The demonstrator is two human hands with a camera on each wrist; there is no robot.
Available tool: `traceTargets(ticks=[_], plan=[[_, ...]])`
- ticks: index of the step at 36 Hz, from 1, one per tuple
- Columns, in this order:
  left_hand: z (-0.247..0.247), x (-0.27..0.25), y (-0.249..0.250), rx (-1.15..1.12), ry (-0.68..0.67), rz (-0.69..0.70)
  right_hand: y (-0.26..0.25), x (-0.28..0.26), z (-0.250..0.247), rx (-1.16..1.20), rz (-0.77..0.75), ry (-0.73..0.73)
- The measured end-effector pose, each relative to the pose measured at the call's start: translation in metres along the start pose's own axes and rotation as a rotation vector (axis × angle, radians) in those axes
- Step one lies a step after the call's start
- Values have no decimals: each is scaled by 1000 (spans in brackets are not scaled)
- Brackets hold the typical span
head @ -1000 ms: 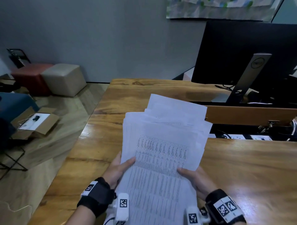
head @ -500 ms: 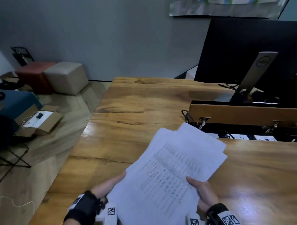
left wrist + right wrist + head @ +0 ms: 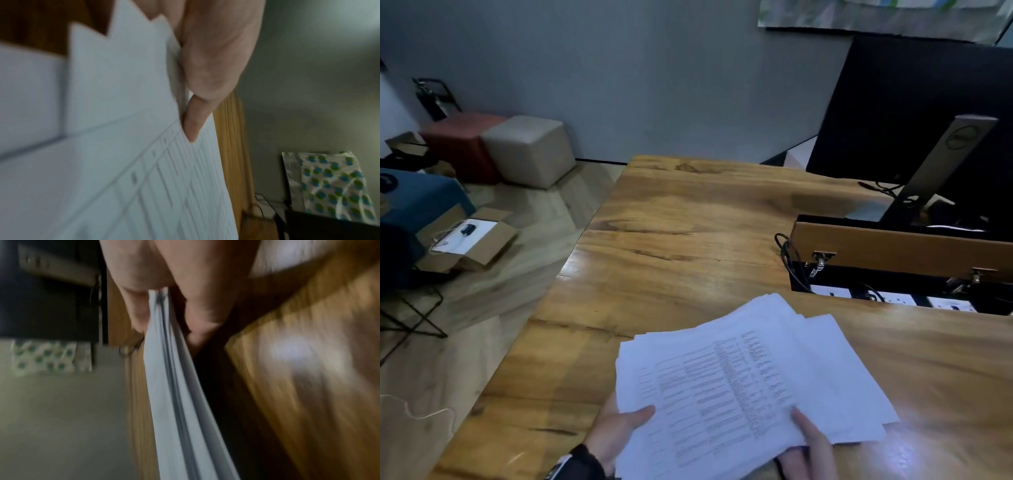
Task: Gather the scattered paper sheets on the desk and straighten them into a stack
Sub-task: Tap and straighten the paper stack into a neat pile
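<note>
Paper sheets (image 3: 739, 383), unreadable print, both hands pinching

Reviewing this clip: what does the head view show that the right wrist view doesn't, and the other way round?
Only the head view shows the left hand, the printed table on the top sheet, the fanned-out corners, and the floor with cube stools and cardboard box. Only the right wrist view shows the paper sheets edge-on, pinched between thumb and fingers. Both show the right hand holding the sheets, the wooden desk and the dark monitor.
</note>
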State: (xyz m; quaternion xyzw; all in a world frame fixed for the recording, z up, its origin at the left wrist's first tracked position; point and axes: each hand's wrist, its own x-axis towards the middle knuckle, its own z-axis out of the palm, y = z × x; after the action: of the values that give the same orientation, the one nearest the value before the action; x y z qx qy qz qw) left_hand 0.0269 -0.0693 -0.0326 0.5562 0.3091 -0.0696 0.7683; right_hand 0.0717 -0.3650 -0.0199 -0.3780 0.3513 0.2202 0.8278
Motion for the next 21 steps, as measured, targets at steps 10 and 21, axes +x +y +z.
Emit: traceTargets(ticks=[10,21], plan=[[-68,11,37,206,-178,-65,-82,-3,-30,-3,-57,-37],[-80,22,46,216,-226,-105,-129,25,-30,-563,76,38]])
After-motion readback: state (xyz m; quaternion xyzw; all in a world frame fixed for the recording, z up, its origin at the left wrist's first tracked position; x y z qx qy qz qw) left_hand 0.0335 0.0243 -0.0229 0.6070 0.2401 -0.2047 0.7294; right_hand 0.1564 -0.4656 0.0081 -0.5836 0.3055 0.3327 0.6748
